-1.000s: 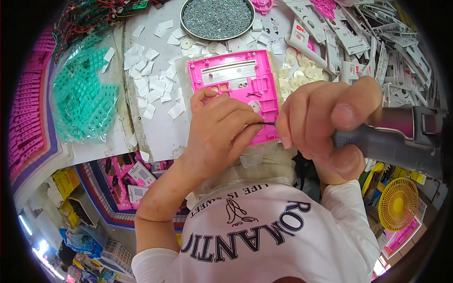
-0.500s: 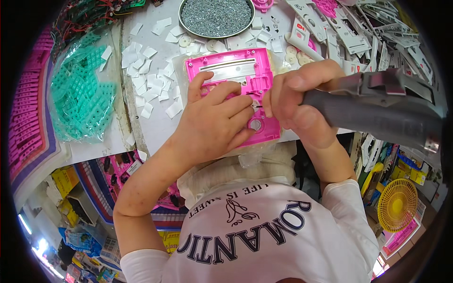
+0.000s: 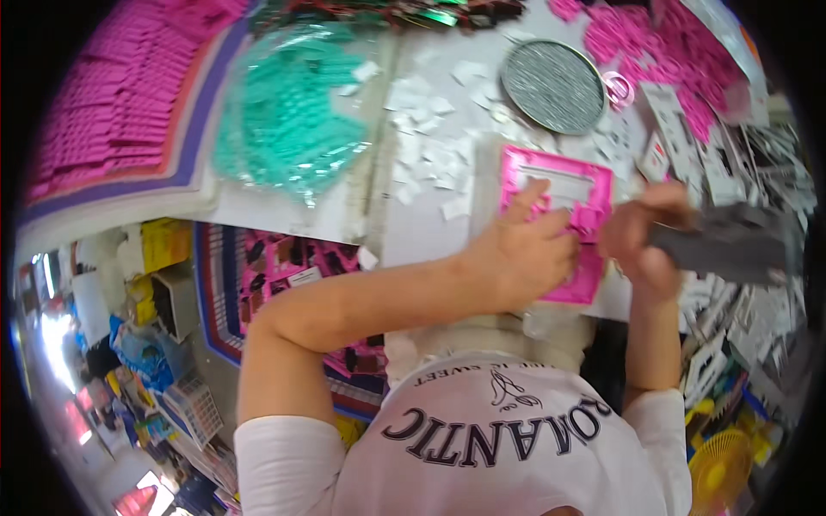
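A pink plastic casing lies inside-up at the near edge of the white table, with a pale strip in its upper part. My left hand rests across it, fingers bent over its left and middle parts and holding it down. At its right edge is my right hand, fingers wrapped round the front end of a dark grey electric screwdriver that points leftward. The tool's tip is hidden by my fingers. Both hands are blurred.
Behind the casing stands a round metal bowl of screws. White paper pieces lie left of it. Farther left are a bag of green parts and stacked pink parts. White panels and pink pieces crowd the right.
The view has swung left, so casing, bowl and hands appear farther right, and more of the pink stack shows. Both hands remain at the casing, the screwdriver still in my right.
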`<action>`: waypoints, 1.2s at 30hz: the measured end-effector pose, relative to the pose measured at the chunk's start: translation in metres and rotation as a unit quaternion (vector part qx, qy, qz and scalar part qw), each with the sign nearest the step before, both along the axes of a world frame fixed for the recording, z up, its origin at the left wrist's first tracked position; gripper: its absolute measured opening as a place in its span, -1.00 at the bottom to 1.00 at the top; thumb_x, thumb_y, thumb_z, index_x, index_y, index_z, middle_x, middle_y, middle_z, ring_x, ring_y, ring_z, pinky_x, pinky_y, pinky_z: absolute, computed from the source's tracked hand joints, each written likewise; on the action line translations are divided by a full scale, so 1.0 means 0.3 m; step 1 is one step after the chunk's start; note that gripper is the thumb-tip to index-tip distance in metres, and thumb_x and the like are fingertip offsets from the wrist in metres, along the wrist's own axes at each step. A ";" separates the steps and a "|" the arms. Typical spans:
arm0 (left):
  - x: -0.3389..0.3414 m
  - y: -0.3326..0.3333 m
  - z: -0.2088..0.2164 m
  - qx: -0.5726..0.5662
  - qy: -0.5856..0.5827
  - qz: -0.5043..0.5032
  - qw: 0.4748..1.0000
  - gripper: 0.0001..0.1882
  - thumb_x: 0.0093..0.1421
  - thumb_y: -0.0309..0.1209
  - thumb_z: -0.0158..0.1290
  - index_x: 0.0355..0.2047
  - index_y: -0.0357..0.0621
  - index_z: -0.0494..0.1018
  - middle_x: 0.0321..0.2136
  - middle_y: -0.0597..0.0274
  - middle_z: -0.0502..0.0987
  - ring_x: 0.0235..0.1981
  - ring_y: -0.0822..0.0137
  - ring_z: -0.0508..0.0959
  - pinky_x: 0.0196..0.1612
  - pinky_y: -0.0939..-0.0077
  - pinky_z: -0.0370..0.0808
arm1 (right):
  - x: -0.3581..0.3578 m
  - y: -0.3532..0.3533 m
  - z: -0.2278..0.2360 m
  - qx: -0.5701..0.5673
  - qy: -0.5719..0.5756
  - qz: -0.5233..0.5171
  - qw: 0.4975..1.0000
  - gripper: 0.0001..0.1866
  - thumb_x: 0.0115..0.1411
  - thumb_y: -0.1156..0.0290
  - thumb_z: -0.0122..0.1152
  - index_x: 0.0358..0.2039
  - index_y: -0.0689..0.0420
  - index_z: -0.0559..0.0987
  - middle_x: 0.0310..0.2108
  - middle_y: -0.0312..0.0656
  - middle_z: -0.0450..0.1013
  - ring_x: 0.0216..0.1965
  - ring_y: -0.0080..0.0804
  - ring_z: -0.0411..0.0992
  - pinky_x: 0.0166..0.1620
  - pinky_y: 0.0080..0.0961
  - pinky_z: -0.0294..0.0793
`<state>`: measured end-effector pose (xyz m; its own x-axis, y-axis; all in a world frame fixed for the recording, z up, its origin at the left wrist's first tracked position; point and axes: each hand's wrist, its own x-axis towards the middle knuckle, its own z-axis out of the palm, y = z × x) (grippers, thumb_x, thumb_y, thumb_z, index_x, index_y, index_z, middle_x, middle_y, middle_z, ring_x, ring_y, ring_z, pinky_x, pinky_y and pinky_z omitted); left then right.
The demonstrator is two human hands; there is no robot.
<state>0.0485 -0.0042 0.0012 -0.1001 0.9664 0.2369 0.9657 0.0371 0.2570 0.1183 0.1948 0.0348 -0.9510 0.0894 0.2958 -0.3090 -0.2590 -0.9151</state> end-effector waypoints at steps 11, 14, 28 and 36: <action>-0.664 -0.415 0.095 -0.056 0.045 0.432 0.899 -0.77 0.19 -0.40 0.17 -0.15 -0.20 0.60 -0.23 0.01 0.62 -0.26 0.00 0.64 -0.15 0.17 0.58 | 0.025 0.192 0.165 0.032 0.027 -0.076 0.996 -0.45 0.27 0.18 0.27 0.15 0.16 0.34 -0.64 -0.47 0.20 -0.57 -0.63 0.16 -0.44 -0.57 0.27; -0.778 -0.415 0.051 -0.108 0.088 0.382 0.914 -0.67 0.12 -0.38 0.20 -0.08 -0.14 0.55 -0.15 -0.01 0.53 -0.18 -0.07 0.61 -0.13 0.09 0.57 | -0.013 0.149 0.142 0.010 0.012 -0.067 0.998 -0.46 0.25 0.20 0.29 0.12 0.19 0.34 -0.64 -0.46 0.20 -0.60 -0.65 0.15 -0.47 -0.56 0.24; -0.438 -0.344 0.244 0.189 -0.027 0.309 0.932 -0.68 -0.10 -0.47 0.32 -0.31 -0.12 0.49 -0.02 0.09 0.49 -0.11 0.08 0.53 -0.15 0.26 0.48 | 0.105 0.199 0.194 0.198 0.216 -0.499 0.815 -0.35 0.27 0.22 0.18 0.24 0.33 0.28 0.01 0.05 0.43 -0.08 -0.16 0.49 -0.01 -0.26 0.52; 0.003 -0.170 0.152 0.229 -0.182 0.054 0.955 -0.48 -0.21 -0.50 0.39 -0.14 -0.03 0.57 0.08 -0.04 0.44 0.01 -0.06 0.48 0.02 0.08 0.47 | 0.027 -0.097 0.053 -0.043 -0.271 0.251 0.928 -0.62 0.29 0.43 0.23 0.11 0.22 0.52 -0.19 -0.27 0.57 -0.24 -0.54 0.53 -0.20 -0.54 0.53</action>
<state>0.0493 -0.0551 0.0467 -0.3501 0.7484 0.5633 0.8063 -0.0653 0.5879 0.1264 0.1656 0.0508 -0.8866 -0.4039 -0.2256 0.3698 -0.3258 -0.8701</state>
